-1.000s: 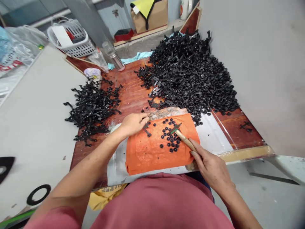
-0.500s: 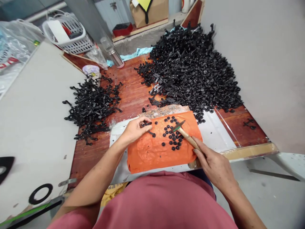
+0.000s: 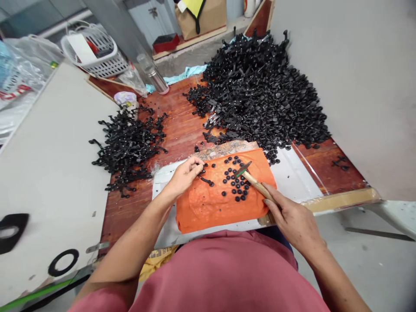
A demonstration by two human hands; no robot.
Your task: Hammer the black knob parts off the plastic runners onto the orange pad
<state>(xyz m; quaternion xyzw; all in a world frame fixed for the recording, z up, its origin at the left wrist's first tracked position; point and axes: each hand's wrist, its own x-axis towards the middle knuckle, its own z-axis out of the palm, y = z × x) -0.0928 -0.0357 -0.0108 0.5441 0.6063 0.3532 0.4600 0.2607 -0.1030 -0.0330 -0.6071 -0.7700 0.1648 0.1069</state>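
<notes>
My right hand (image 3: 290,216) is closed round the wooden handle of a hammer (image 3: 258,186), whose dark head lies over small black round pieces (image 3: 238,184) on an orange cloth (image 3: 201,212). Over the cloth's upper left part, my left hand (image 3: 186,173) has thumb and fingertips pinched on a small black part, partly hidden by the fingers. A black strip with a round end (image 3: 208,182) lies on the cloth just below those fingertips. One loose round piece (image 3: 213,165) sits right of them.
A large heap of black parts (image 3: 260,95) covers the back right of the reddish wooden table (image 3: 178,112). A smaller heap (image 3: 130,143) lies at the left. Behind stand a clear-topped flask (image 3: 157,80), a white basket (image 3: 104,65) and a brown bag (image 3: 204,21).
My left fingers have drawn slightly left and closer together on the small part; the black strip's end shows more below them. The hammer stays nearly still in my right hand. The view has shifted slightly.
</notes>
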